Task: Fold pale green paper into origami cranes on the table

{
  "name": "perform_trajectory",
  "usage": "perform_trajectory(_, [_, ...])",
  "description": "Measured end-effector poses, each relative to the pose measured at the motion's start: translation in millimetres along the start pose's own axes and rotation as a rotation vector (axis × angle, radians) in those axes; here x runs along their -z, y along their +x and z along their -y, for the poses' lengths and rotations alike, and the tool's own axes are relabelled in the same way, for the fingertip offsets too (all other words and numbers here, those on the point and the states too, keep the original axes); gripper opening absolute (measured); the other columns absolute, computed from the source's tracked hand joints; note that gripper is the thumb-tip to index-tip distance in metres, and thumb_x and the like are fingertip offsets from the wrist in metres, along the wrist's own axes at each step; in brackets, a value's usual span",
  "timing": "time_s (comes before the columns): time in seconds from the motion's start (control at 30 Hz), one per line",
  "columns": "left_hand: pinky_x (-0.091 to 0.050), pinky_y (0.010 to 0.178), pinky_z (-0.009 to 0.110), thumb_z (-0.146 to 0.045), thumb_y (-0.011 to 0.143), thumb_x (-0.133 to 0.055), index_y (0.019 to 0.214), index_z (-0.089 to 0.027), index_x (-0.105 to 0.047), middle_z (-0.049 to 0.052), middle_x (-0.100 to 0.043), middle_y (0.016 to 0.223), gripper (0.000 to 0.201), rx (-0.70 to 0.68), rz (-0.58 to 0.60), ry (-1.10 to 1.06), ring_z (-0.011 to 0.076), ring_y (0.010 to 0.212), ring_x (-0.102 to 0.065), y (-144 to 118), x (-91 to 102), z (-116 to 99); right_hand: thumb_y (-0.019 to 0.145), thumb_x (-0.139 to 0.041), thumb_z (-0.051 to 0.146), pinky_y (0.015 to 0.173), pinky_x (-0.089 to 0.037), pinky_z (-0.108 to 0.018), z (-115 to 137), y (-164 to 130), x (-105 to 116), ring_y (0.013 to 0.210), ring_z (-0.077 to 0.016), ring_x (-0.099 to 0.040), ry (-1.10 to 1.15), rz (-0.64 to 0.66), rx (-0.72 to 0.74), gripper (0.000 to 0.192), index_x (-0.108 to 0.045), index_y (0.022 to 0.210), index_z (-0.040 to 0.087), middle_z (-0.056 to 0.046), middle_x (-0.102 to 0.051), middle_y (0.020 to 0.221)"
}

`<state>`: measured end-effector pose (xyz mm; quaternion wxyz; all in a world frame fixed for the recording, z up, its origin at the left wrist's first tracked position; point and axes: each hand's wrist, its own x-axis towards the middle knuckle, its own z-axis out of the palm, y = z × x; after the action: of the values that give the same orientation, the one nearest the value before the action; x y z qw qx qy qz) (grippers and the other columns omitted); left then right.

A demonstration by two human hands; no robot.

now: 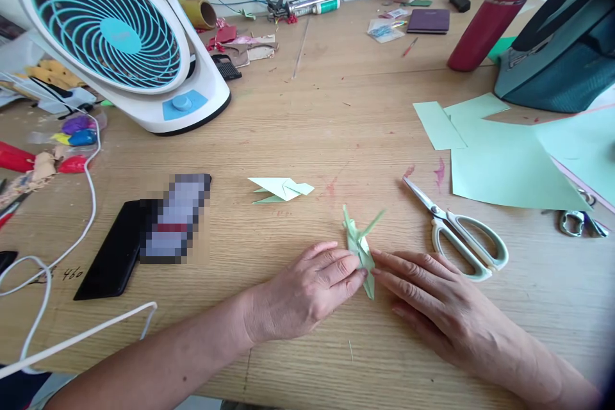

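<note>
A small pale green folded paper figure (pixel 356 240), with thin strips sticking up from its far end, stands on the desk between my hands. My left hand (pixel 317 285) is closed on its left side, the fingers curled and the thumb hidden. From the right, my right hand (pixel 432 301) touches the figure's edge with stretched fingertips, its lower finger or thumb apart from the paper. Farther left and back lies a second folded green paper figure (pixel 283 189). Scissors with pale handles (pixel 468 240) lie partly spread just beyond my right hand.
Green paper sheets (pixel 509 166) lie at the right, near a red thermos (pixel 494 19) and a teal bag (pixel 562 70). A white fan (pixel 206 83) stands back left. Two phones (pixel 113 250) and a white cable (pixel 91 192) are left of my arm.
</note>
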<state>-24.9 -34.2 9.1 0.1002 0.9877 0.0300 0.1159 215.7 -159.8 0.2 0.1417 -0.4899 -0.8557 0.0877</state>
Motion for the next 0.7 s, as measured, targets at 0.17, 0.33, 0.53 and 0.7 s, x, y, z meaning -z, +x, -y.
perform_trajectory(0.17, [-0.038,0.116,0.042,-0.012,0.097,-0.047,0.130,-0.007,-0.057,0.012,-0.062,0.133,0.035,-0.031,-0.013,0.024,0.0236,0.131,-0.050,-1.3,-2.6,0.7,0.099,-0.050,0.021,0.095,-0.049,-0.048,0.4,0.5,-1.9,0.122,-0.0303,-0.057,0.036,-0.030,0.024,0.043,-0.052,0.141,0.017,-0.016,-0.058,0.141])
perform_trajectory(0.33, [-0.048,0.107,0.037,-0.016,0.097,-0.051,0.127,-0.009,-0.059,0.012,-0.062,0.132,0.032,0.015,-0.052,0.007,0.0228,0.123,-0.055,-1.9,-3.2,-1.3,0.099,-0.050,0.019,0.096,-0.048,-0.046,1.8,2.2,1.2,0.121,-0.0287,-0.057,0.057,-0.031,0.059,0.045,-0.049,0.143,0.014,-0.017,-0.058,0.141])
perform_trajectory(0.53, [-0.049,0.102,0.041,-0.020,0.097,-0.053,0.124,-0.010,-0.060,0.012,-0.063,0.129,0.030,0.038,-0.054,0.045,0.0245,0.120,-0.056,1.1,-1.4,-3.8,0.099,-0.050,0.019,0.095,-0.048,-0.045,3.9,3.1,3.0,0.117,-0.0276,-0.059,0.055,-0.053,0.070,0.042,-0.052,0.141,0.013,-0.017,-0.062,0.136])
perform_trajectory(0.7, [-0.040,0.110,0.045,-0.021,0.098,-0.051,0.122,-0.013,-0.060,0.011,-0.063,0.130,0.027,0.012,-0.015,-0.008,0.0227,0.121,-0.056,-0.5,-0.9,3.5,0.100,-0.048,0.015,0.094,-0.048,-0.041,-1.7,0.5,3.3,0.119,-0.0258,-0.059,0.003,-0.140,0.066,0.033,-0.060,0.130,0.011,-0.017,-0.064,0.131])
